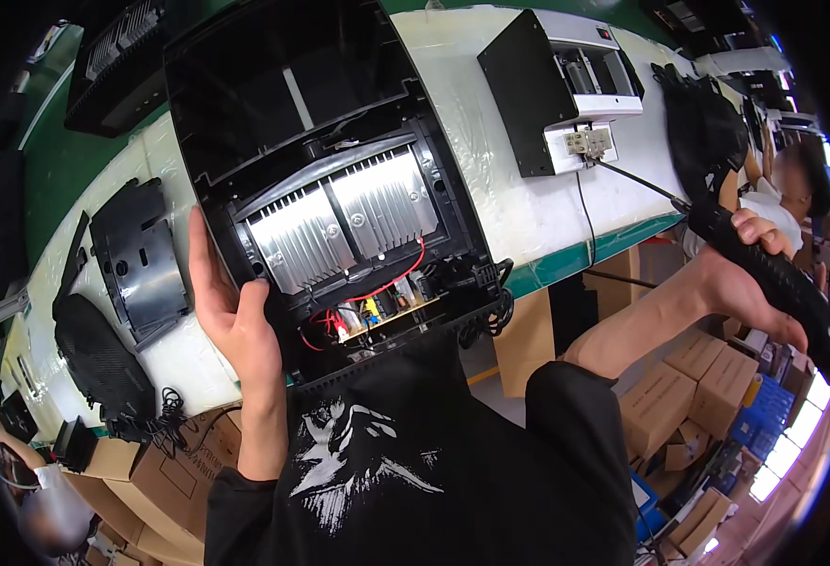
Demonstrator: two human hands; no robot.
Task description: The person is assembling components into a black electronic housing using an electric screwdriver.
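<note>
A black mesh thing [103, 354] lies at the left on the white table top [528, 217]; just right of it stands a curved dark plastic cover [141, 259]; next comes the left hand [235, 321], with its thumb on the rim of the open black case [459, 184] and its fingers straight along the outside, so the side is pinched between them; the case sits on the table in front of the person; inside it are 2 shiny silver blocks [301, 243] with fins, and below them a small board [386, 316] with red wires [399, 281]; further right is a white and black machine [528, 99], with a silver metal piece [589, 143] at its near end; at the right, the right hand [737, 288] has its fingers wrapped around a thick black tool [773, 291]; the tool's long thin rod points at the metal piece; I cannot tell if they touch; brown boxes [684, 387] are piled below the right arm.
</note>
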